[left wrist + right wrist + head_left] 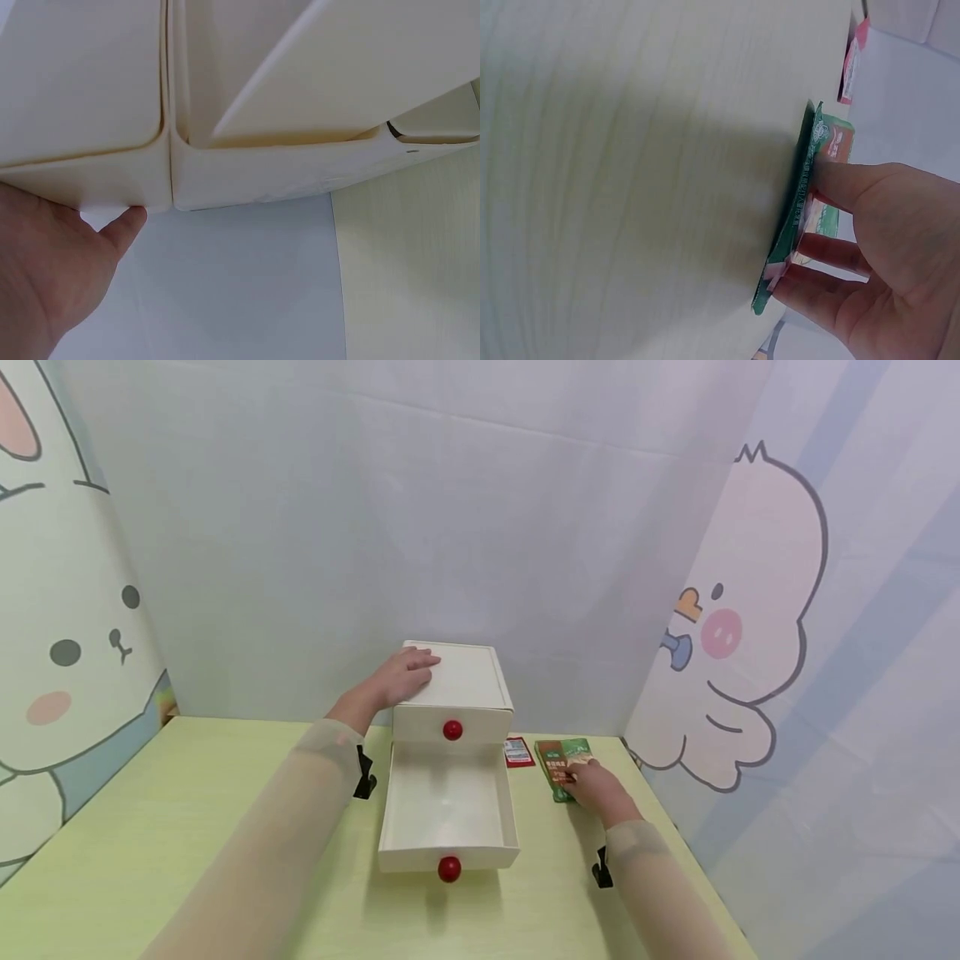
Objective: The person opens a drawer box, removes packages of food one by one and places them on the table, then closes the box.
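Observation:
My left hand (407, 677) rests on the top left edge of a white two-drawer box (468, 675), fingers extended over the lid. In the left wrist view the thumb of the left hand (56, 262) lies along the box's side. The lower drawer (447, 802) is pulled out and bare inside; the upper drawer (420, 723) is closed. To the right of the box, my right hand (600, 789) pinches a green and brown snack packet (553, 764) at the table. The right wrist view shows the thumb and bent fingers against the packet (802, 199).
A small red and white packet (518, 752) lies between the box and the green one. Red round knobs (449, 869) stick out from the drawer fronts. The pale yellow-green table (225, 793) is bordered by curtains (300, 527) with cartoon animals.

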Motion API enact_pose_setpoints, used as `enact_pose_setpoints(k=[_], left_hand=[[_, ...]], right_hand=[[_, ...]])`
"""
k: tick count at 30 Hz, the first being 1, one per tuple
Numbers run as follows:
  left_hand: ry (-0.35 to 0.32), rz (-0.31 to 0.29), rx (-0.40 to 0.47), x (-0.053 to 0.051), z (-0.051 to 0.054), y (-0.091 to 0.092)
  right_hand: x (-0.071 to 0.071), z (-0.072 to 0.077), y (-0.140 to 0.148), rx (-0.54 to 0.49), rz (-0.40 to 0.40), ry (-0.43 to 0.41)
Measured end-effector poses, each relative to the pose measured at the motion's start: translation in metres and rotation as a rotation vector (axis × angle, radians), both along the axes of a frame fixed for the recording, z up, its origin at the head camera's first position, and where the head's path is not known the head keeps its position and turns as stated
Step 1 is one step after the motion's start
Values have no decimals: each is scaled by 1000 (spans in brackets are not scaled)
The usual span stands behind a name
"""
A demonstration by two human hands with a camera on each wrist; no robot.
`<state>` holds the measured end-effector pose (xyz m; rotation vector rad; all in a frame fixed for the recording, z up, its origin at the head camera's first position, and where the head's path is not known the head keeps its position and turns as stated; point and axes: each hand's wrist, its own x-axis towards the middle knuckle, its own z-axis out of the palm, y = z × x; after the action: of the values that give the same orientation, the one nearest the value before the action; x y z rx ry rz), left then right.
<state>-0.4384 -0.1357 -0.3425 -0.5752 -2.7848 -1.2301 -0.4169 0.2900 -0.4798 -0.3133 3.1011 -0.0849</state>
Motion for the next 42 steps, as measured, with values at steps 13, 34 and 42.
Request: enact_pose_setpoints(k=[13,34,42], left_hand=[[1,-5,2,-3,-2,-3],[25,-15,-5,-1,-1,-1],[16,-13,-13,-3,-1,0]], right_hand=[[-20,-10,-11,-33,-94,-24],[-33,-10,-14,-47,-153,-35],[-35,-12,-14,-88,-171,-31]])
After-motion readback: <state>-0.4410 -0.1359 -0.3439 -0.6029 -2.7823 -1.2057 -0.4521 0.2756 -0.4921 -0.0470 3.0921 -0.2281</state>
